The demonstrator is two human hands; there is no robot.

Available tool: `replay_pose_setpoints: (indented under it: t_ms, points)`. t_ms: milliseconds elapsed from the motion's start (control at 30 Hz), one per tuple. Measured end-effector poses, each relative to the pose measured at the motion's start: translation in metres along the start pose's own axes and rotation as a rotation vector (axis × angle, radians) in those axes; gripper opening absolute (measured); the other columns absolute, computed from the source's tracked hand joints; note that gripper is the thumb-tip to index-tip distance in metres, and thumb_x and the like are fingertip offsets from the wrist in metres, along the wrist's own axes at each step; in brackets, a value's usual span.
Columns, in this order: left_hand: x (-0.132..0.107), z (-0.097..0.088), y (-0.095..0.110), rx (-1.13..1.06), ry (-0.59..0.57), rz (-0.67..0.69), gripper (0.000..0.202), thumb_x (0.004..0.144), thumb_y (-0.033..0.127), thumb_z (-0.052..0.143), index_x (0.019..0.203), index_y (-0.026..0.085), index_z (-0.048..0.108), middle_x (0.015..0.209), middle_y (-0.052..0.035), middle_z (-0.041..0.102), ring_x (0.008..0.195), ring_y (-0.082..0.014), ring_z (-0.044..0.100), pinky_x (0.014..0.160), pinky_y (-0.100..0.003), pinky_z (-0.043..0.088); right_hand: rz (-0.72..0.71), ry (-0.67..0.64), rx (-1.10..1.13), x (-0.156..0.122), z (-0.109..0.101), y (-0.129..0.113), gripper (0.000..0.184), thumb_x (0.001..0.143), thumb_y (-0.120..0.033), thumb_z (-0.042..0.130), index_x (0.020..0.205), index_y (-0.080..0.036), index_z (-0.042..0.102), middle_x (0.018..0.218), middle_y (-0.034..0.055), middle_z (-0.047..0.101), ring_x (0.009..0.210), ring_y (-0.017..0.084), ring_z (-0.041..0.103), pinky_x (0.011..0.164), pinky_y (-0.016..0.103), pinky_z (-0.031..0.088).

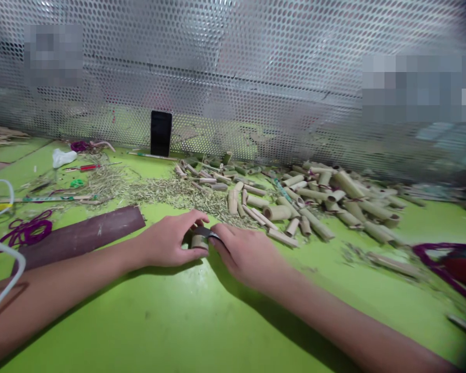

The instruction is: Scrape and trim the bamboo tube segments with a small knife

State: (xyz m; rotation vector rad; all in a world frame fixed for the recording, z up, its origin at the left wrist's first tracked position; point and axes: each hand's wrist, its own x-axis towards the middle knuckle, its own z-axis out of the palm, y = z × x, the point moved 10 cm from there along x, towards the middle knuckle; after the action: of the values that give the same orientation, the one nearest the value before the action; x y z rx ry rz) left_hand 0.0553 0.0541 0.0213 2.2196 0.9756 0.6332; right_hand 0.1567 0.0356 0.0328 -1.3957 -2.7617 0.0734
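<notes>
My left hand [169, 241] rests on the green table [202, 321] with its fingers curled round a short bamboo tube [199, 241]. Across the tube's top lies a dark blade-like tool [207, 233], and my right hand [248, 254] pinches it from the right. Both hands meet at the tube near the middle of the view. What the dark tool is exactly I cannot make out.
A heap of cut bamboo tubes [314, 199] spreads behind and right of the hands, with chaff [163, 191] to the left. A brown board [81, 235], purple cord [27, 230], a black phone [161, 133] against the perforated metal screen [233, 77], and red-purple items [456, 267] at far right.
</notes>
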Motion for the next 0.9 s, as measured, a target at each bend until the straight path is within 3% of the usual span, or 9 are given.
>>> replay_pose_setpoints:
  t_ms: [267, 467, 900]
  points:
    - [0.003, 0.004, -0.006, 0.001, -0.022, -0.023, 0.051, 0.089, 0.043, 0.076, 0.13, 0.023, 0.055, 0.115, -0.01, 0.077, 0.099, -0.0291, 0.073, 0.082, -0.04, 0.054, 0.086, -0.063, -0.046, 0.001, -0.003, 0.0, 0.021, 0.105, -0.019, 0.044, 0.102, -0.017, 0.064, 0.077, 0.0077, 0.071, 0.055, 0.018, 0.06, 0.047, 0.029, 0.029]
    - [0.003, 0.001, -0.001, 0.01, -0.012, -0.003, 0.039, 0.089, 0.043, 0.076, 0.117, 0.02, 0.06, 0.109, -0.0084, 0.075, 0.095, -0.0265, 0.071, 0.08, -0.037, 0.053, 0.159, -0.221, 0.048, 0.003, 0.006, 0.007, 0.022, 0.109, -0.023, 0.041, 0.101, -0.018, 0.061, 0.073, 0.0049, 0.071, 0.053, 0.017, 0.061, 0.045, 0.025, 0.035]
    - [0.003, 0.002, 0.003, 0.026, 0.014, 0.093, 0.026, 0.091, 0.038, 0.074, 0.107, 0.021, 0.064, 0.1, -0.005, 0.072, 0.088, -0.0224, 0.066, 0.076, -0.033, 0.049, 0.064, -0.223, 0.093, -0.004, 0.011, 0.008, 0.024, 0.109, -0.029, 0.04, 0.098, -0.019, 0.059, 0.074, 0.0054, 0.069, 0.056, 0.017, 0.057, 0.051, 0.028, 0.032]
